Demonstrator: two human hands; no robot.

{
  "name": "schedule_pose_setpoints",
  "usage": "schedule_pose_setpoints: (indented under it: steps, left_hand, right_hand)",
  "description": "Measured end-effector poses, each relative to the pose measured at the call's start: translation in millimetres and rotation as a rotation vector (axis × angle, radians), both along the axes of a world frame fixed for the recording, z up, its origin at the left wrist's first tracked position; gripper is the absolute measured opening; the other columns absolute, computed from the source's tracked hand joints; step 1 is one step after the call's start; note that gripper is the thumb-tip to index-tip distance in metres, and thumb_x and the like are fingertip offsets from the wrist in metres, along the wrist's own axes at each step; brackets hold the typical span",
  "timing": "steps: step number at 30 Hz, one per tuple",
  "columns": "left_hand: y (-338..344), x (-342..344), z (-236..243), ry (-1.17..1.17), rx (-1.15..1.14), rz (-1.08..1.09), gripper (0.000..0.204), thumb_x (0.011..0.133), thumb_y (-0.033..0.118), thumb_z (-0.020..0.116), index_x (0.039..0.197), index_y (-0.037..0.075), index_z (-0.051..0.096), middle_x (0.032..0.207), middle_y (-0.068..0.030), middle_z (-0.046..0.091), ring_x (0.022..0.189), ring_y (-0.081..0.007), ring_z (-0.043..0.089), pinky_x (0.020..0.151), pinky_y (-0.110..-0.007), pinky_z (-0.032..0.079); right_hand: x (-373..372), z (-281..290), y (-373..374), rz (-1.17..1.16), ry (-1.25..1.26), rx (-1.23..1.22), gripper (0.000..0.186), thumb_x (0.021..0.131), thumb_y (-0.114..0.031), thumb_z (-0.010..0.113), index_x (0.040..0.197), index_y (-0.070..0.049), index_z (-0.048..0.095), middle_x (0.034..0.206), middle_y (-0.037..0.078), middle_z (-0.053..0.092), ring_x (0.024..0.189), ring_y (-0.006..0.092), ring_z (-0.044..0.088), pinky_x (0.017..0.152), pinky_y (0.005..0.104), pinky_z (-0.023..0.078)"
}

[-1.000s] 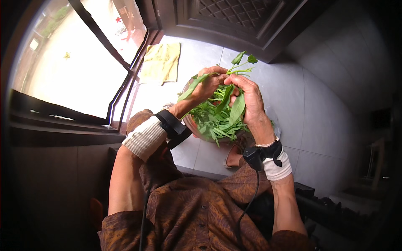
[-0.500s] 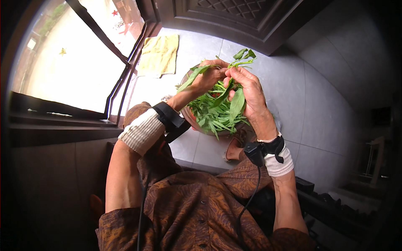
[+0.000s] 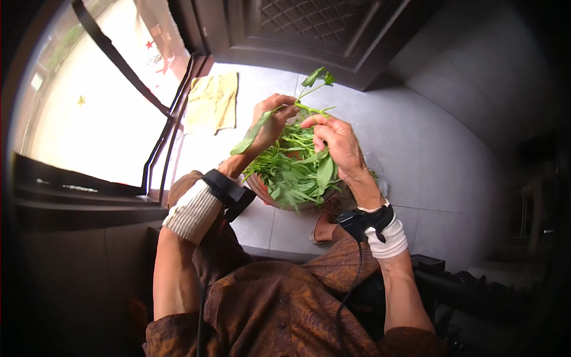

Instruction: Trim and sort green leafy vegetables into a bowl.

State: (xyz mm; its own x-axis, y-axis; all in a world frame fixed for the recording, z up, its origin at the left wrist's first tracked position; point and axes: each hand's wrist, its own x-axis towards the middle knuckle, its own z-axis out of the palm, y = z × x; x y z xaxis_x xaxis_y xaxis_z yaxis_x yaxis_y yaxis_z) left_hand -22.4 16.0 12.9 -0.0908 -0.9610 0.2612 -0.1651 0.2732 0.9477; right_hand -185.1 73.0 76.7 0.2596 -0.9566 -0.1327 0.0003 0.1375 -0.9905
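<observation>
My left hand (image 3: 272, 122) is closed on a stalk of leafy greens (image 3: 312, 109), its fingers pinching the stem. One long leaf (image 3: 253, 135) lies along the back of that wrist, and a leafy tip sticks up beyond the fingers. Just right of it, my right hand (image 3: 340, 146) is curled, with finger and thumb close to the stalk's other end. A broad leaf (image 3: 325, 171) hangs below the right fingers and appears held in that palm, partly hidden. Beneath both hands sits a round basin (image 3: 262, 191) heaped with cut green leaves and stems (image 3: 291, 178).
A yellow cloth (image 3: 211, 104) lies on the grey tiled floor (image 3: 392, 143), beside a glass door frame (image 3: 169, 113) at the left. A dark panelled door (image 3: 309, 30) stands beyond the basin. Clear plastic (image 3: 379, 178) lies right of the basin, and my foot (image 3: 324, 229) is near it.
My hands have drawn apart, the left moving leftward with the stalk. The stalk's leafy tip now stands above the left fingers. The whole view has shifted slightly.
</observation>
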Motion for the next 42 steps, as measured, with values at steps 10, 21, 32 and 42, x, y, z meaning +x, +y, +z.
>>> schedule_pose_setpoints:
  steps: [10,21,32,42]
  left_hand:
    - [-7,1,6,-0.26,-0.114,-0.034,0.016,0.079,0.008,0.061,0.091,-0.001,0.065,0.078,-0.013,0.065,0.065,-0.0189,0.064,0.056,-0.03,0.05]
    - [-38,1,-22,-0.81,-0.26,-0.283,0.012,0.076,0.017,0.061,0.079,0.007,0.068,0.077,-0.0115,0.061,0.068,-0.0276,0.061,0.063,-0.036,0.048]
    - [-99,-16,-157,-1.184,-0.795,-0.047,0.016,0.088,0.007,0.04,0.093,0.002,0.055,0.09,-0.0156,0.057,0.067,-0.0255,0.053,0.061,-0.037,0.048]
    - [-62,-70,-156,-0.865,-0.001,-0.263,0.013,0.074,0.007,0.049,0.081,0.003,0.06,0.092,-0.0259,0.058,0.077,-0.0406,0.061,0.066,-0.048,0.049]
  right_hand:
    - [-34,19,-15,-0.096,-0.034,-0.173,0.02,0.084,-0.005,0.043,0.094,0.001,0.06,0.056,0.0,0.048,0.05,0.0091,0.051,0.047,0.0218,0.043]
    - [-86,16,-30,-0.252,-0.124,-0.132,0.016,0.087,-0.01,0.049,0.097,0.001,0.057,0.061,0.001,0.052,0.048,0.0094,0.05,0.043,0.0219,0.04]
    - [-82,33,-25,-0.31,-0.092,-0.118,0.017,0.085,-0.01,0.049,0.092,0.0,0.06,0.058,0.001,0.051,0.049,0.0089,0.047,0.044,0.0236,0.038]
    - [-85,27,-23,-0.292,0.063,-0.089,0.018,0.085,-0.011,0.049,0.091,-0.001,0.061,0.058,-0.001,0.049,0.05,0.0065,0.046,0.045,0.0214,0.038]
